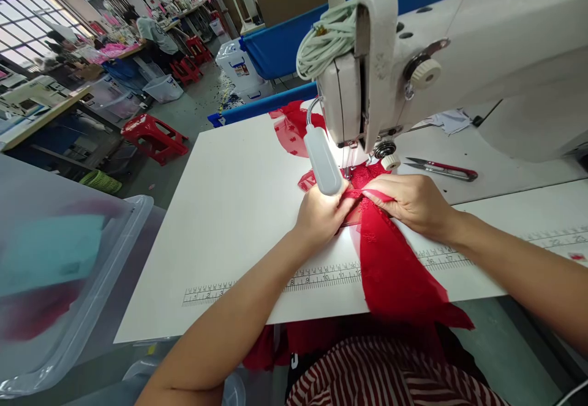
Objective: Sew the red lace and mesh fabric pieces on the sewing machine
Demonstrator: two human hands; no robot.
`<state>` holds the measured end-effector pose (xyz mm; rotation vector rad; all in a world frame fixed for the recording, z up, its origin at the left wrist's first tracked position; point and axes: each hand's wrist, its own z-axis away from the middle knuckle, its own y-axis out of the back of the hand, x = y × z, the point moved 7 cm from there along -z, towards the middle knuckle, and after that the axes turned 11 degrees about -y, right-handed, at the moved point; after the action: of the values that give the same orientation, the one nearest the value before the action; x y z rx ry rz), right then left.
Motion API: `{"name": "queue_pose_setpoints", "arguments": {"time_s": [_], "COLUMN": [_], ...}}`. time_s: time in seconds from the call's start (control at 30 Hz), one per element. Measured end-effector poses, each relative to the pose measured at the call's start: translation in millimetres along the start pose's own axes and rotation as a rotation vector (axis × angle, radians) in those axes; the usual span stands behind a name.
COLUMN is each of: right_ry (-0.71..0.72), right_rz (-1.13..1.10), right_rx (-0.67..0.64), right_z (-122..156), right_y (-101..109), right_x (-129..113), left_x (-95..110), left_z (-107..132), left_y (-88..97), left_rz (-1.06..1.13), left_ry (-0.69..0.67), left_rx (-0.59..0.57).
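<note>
Plainly, in the head view, the red fabric (390, 265) lies under the needle area of the sewing machine (436, 57), and its long tail runs down over the near edge of the sewing table (239, 210). The left hand (321, 213) seems to pinch it between thumb and fingers, partly hidden by the lamp (323, 161); the right hand (413, 204) grips a narrow fold just beside it.

Both sets of fingertips are close to the presser foot (348, 173), so a slip while feeding could bring one under the needle. The overhanging tail might drag the fold askew by its own weight, and gathered layers could get caught in the stitching. Toward the table's far edge, a sheer red piece (294, 133) might snag if pulled along. The thread snips (443, 170), right of the needle, could nick cloth swept against them.

Along the near edge, a printed ruler (321, 277) shows 1, 2, 3, 8, 9, 10 and 17, among others. No brand is legible on the machine; the label on the white bin (241, 68) beyond the table's far left corner is too small to read.
</note>
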<state>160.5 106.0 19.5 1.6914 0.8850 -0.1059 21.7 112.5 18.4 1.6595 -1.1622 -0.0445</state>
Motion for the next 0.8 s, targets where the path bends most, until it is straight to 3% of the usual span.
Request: {"name": "queue_pose_setpoints", "arguments": {"time_s": [0.27, 0.4, 0.63, 0.8], "right_ry": [0.029, 0.042, 0.083, 0.095], "right_rz": [0.041, 0.055, 0.137, 0.196], "right_rx": [0.02, 0.017, 0.07, 0.016], "right_z": [0.7, 1.4, 3.5, 6.5], "right_y": [-1.3, -1.7, 6.7, 1.8], "right_x": [0.5, -2.9, -0.3, 2.2], "left_x": [4.4, 6.5, 14.6, 18.2], "left_z": [-2.1, -2.5, 1.0, 6.8], "left_y": [7.5, 5.4, 1.9, -3.7], "left_rz": [-0.001, -0.124, -0.279, -0.457], "left_ry": [-0.026, -0.033, -0.179, -0.273], "left_rx": [-0.119, -0.068, -0.078, -0.059]}}
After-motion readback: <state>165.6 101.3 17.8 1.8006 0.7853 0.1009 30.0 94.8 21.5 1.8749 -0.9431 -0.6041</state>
